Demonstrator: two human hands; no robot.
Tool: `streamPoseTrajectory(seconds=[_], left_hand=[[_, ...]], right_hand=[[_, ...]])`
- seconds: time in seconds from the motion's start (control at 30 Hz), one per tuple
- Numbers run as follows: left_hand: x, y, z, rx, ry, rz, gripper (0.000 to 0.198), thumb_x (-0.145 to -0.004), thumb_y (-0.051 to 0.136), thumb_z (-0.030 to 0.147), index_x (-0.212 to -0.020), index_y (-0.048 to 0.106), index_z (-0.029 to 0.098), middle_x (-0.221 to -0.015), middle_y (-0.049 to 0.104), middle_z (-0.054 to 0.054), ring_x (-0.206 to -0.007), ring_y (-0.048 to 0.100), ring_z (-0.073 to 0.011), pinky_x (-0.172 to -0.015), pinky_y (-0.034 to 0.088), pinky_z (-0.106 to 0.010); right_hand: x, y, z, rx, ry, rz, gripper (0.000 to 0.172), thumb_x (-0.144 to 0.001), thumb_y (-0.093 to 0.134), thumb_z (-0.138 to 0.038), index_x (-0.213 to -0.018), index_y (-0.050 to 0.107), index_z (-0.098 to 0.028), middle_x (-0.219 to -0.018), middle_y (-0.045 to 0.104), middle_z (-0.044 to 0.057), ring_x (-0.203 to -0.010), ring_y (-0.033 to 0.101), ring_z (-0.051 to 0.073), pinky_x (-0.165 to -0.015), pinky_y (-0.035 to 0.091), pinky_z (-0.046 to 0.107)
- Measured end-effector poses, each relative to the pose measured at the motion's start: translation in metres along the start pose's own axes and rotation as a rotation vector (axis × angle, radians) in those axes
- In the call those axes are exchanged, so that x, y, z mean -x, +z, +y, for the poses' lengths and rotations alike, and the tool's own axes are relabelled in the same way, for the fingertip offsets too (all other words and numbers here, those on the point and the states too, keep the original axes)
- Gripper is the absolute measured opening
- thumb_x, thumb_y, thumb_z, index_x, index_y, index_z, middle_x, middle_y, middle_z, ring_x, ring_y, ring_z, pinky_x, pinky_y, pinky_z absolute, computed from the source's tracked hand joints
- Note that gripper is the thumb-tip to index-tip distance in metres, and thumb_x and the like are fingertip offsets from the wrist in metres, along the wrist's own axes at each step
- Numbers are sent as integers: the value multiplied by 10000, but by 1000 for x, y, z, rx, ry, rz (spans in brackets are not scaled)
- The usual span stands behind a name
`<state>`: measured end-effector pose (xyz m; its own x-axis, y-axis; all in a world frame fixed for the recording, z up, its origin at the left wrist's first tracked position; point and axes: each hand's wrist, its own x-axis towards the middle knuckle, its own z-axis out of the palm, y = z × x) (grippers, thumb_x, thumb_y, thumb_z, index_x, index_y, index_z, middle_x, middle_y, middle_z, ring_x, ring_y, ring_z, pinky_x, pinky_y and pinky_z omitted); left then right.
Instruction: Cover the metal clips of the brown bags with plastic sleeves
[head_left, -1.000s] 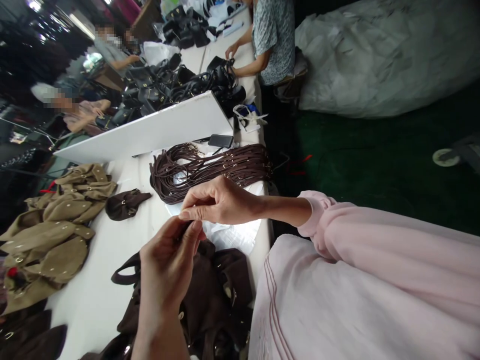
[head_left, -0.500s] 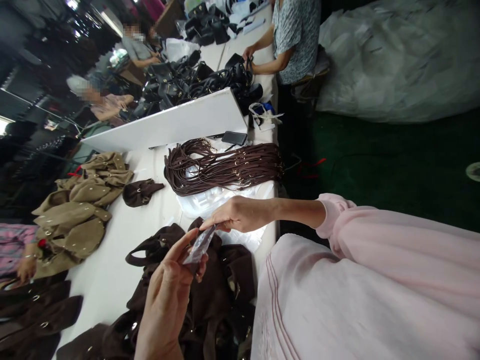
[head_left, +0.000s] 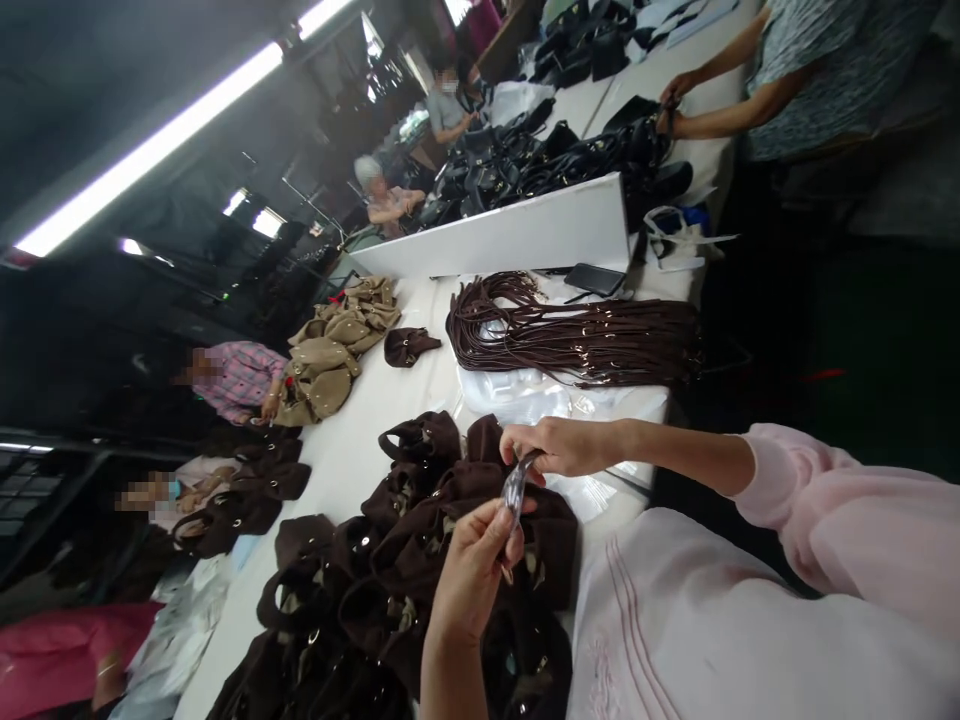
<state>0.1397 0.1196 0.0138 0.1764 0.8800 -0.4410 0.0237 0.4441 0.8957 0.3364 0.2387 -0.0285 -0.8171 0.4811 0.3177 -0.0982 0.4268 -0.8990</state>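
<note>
A small clear plastic packet (head_left: pixel 514 490) with something dark at its upper end is stretched between my two hands. My left hand (head_left: pixel 480 555) pinches its lower end between thumb and fingers. My right hand (head_left: pixel 559 447) grips the upper end, its fingertips curled around it. What the packet contains is too small to make out. Below and beside my hands lies a heap of dark brown handbags (head_left: pixel 420 520) with metal fittings. Just beyond my right hand a bundle of brown straps (head_left: pixel 570 325) with gold-coloured clasps rests on clear plastic bags (head_left: pixel 510 392).
The pale table (head_left: pixel 341 460) carries tan bags (head_left: pixel 330 365), a single small brown bag (head_left: pixel 409 345) and a black phone (head_left: pixel 594 280). A white board (head_left: pixel 525 230) divides off a pile of black bags (head_left: pixel 517 165). Several people work around the table.
My view has swung left and up, so the scene sits further right. My left hand, its index finger stretched out before, now pinches the packet; my right hand has closed on the upper end.
</note>
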Motion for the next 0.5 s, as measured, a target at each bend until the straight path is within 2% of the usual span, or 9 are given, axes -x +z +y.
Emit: streamPoseTrajectory(seconds=[0.07, 0.13, 0.2, 0.27, 0.3, 0.33, 0.4, 0.43, 0.5], left_hand=[[7, 1, -11, 148, 15, -25, 287, -933, 551, 342, -879, 682, 92, -536, 421, 22, -505, 332, -48, -520, 265, -181], [12, 4, -19, 342, 75, -51, 304, -949, 518, 330, -811, 669, 106, -483, 383, 36, -456, 325, -41, -511, 306, -173], [16, 8, -22, 554, 146, -33, 286, -946, 524, 318, -810, 667, 111, -469, 341, 58, -408, 285, -24, -456, 302, -151], [19, 9, -20, 767, 173, 54, 241, -940, 538, 282, -863, 673, 99, -511, 362, 68, -373, 254, -1, -376, 246, -122], [19, 8, -18, 876, 179, 118, 225, -950, 516, 245, -901, 671, 90, -553, 400, 63, -367, 260, 10, -348, 226, -109], [19, 6, -15, 982, 186, 188, 227, -966, 470, 194, -938, 665, 81, -604, 440, 53, -372, 284, 19, -337, 225, -94], [15, 0, -11, 1176, 246, 306, 297, -989, 347, 96, -1000, 643, 75, -694, 490, 31, -418, 364, 33, -360, 264, -54], [11, -4, -11, 1240, 289, 358, 337, -992, 298, 65, -1027, 633, 77, -721, 497, 23, -450, 398, 36, -388, 291, -38], [1, -11, -15, 1243, 364, 480, 341, -991, 296, 55, -1058, 629, 95, -747, 495, 19, -508, 437, 30, -460, 360, -37]], right_hand=[[-5, 5, 8, -120, -16, 0, 258, -826, 468, 15, -1016, 571, -125, -684, 620, -35, -604, 545, 69, -609, 401, 171], [-11, 13, 17, -255, -20, 32, 113, -904, 521, -137, -938, 626, -111, -730, 644, 6, -592, 540, 76, -578, 414, 180], [-17, 25, 24, -392, -12, 95, 258, -939, 564, -335, -963, 671, -101, -812, 674, 54, -673, 592, 108, -645, 468, 210], [-21, 42, 28, -457, 7, 169, 376, -936, 572, -459, -1010, 691, -110, -874, 688, 76, -827, 632, 151, -793, 489, 252], [-22, 52, 29, -464, 31, 198, 401, -940, 558, -491, -1002, 693, -118, -876, 689, 74, -851, 635, 157, -818, 483, 258], [-22, 64, 30, -467, 74, 209, 424, -945, 537, -518, -979, 688, -124, -849, 685, 67, -812, 636, 152, -776, 486, 249], [-19, 87, 31, -502, 200, 175, 467, -943, 499, -571, -928, 648, -129, -749, 661, 45, -616, 602, 123, -566, 448, 213], [-16, 98, 32, -531, 265, 138, 476, -941, 482, -588, -920, 621, -133, -699, 644, 32, -512, 553, 104, -470, 387, 196], [-10, 118, 33, -575, 356, 58, 454, -938, 468, -589, -933, 569, -147, -618, 609, 3, -390, 446, 78, -377, 272, 178]])
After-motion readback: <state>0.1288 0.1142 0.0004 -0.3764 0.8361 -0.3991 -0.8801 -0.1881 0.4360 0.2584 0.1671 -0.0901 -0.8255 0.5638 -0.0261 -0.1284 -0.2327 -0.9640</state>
